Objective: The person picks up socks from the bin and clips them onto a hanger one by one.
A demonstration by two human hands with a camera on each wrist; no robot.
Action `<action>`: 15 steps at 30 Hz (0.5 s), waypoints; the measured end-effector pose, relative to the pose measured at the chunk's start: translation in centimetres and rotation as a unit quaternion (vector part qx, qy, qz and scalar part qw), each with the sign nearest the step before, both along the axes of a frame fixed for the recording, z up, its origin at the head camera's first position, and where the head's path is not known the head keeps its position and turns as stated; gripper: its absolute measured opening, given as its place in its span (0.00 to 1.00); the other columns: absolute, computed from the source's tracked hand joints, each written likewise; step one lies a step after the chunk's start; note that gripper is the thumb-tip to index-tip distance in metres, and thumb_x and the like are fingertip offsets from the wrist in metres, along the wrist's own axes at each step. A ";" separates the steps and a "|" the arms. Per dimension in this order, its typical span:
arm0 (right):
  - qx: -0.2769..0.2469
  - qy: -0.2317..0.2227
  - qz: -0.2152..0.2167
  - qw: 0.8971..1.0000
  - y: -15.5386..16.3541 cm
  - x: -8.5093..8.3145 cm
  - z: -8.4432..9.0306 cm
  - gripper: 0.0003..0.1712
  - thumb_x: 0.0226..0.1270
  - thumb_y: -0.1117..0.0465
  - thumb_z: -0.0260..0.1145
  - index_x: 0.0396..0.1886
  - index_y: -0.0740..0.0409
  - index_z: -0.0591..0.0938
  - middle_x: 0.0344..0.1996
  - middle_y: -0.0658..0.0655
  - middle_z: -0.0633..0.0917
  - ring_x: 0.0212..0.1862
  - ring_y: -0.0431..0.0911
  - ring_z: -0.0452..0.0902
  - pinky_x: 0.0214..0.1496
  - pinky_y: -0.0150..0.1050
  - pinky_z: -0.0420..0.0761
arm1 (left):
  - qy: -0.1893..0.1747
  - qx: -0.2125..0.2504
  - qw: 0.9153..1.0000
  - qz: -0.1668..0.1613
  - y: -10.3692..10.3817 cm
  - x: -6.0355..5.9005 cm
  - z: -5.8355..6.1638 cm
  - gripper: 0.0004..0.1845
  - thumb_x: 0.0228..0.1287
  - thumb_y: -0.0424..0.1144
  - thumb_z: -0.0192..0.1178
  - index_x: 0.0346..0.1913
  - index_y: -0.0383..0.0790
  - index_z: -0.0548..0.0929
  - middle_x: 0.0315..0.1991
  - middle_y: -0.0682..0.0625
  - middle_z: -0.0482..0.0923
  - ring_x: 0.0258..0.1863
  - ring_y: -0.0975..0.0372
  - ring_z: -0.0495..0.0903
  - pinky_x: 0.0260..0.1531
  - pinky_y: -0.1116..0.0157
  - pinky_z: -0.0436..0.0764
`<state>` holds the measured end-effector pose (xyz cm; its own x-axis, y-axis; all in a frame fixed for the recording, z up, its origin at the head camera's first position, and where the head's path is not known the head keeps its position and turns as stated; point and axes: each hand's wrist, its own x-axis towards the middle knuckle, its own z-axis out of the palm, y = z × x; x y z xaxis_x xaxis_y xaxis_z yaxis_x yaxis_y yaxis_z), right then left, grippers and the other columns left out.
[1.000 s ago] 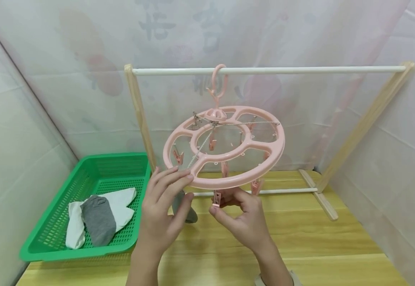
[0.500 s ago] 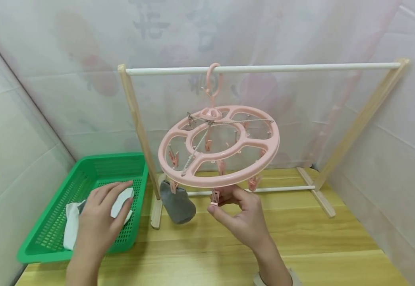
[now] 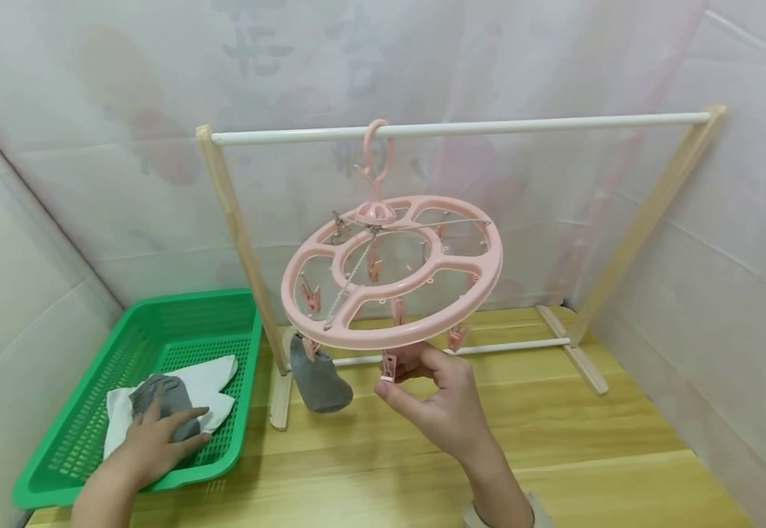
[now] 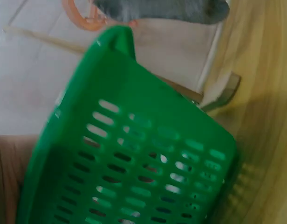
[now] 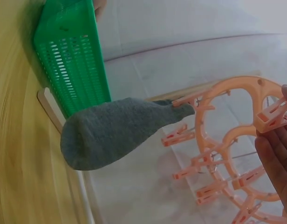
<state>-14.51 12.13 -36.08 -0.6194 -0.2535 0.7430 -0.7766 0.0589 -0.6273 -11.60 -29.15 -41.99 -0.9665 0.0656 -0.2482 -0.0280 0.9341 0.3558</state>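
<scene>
Down in the green basket [image 3: 248, 381], my left hand [image 3: 153, 444] touches a grey sock [image 3: 163, 392] with its fingers spread. White socks [image 3: 219, 375] lie beneath that sock. Below the front rim of a round pink clip hanger [image 3: 389, 337], my right hand [image 3: 440, 403] pinches a clothes peg [image 3: 388, 367] between thumb and fingers. Another grey sock [image 3: 319, 380] hangs from a peg on the hanger's left side; the right wrist view shows this hanging sock [image 5: 115, 133] gripped at its narrow end. In the left wrist view the basket wall [image 4: 120, 74] hides most of the left hand.
The hanger hooks over the white bar [image 3: 521, 127] of a rack with wooden legs [image 3: 234, 227]. Several more pegs, including one at the right [image 3: 457, 337], dangle from the hanger. The rack's foot [image 3: 280, 402] stands close beside the basket on the wooden table [image 3: 369, 469].
My left hand has left the hanger's rim, moved left and down into the basket, and reached the grey sock. The right hand keeps pinching the same peg.
</scene>
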 end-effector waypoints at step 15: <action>0.003 0.009 0.000 1.000 0.1 0.0 0.2 0.16 0.54 0.71 0.75 0.43 0.61 0.84 0.32 0.51 0.86 0.33 0.42 0.85 0.36 0.38 0.87 | -0.090 0.074 0.992 -0.044 -0.2 -0.6 -0.6 0.26 0.76 0.51 0.52 0.66 0.37 0.77 0.62 0.23 0.69 0.63 0.22 0.59 0.54 0.28 0.65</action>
<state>-14.47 12.28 -35.87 -0.6064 -0.2571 0.7524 -0.7874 0.0630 -0.6132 -12.20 -29.36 -42.59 -0.8968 0.1954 -0.3969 -0.0246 0.8737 0.4859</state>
